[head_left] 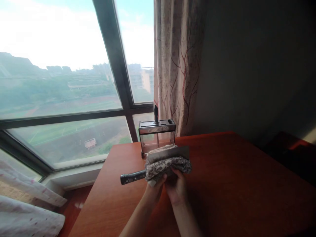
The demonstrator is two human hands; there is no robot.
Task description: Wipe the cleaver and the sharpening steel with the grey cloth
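A cleaver (169, 154) lies across a mottled grey cloth (168, 166) that is folded around its lower edge. Its black riveted handle sticks out to the left and carries no hand. My left hand (156, 188) is closed on the near underside of the cloth, thumb uppermost. Beside it, my right hand (176, 186) grips the cloth with the thumb along its near side, the other fingers mostly hidden beneath. Just behind the blade stands a clear-sided knife block (157, 126) with a metal top, and one black-handled tool (156, 114) stands in it.
The reddish-brown wooden table (222, 171) spreads under my hands and off to the right. A large window (74, 82) fills the left side, with a patterned curtain (179, 65) behind the knife block. Another light curtain (27, 214) hangs at the lower left.
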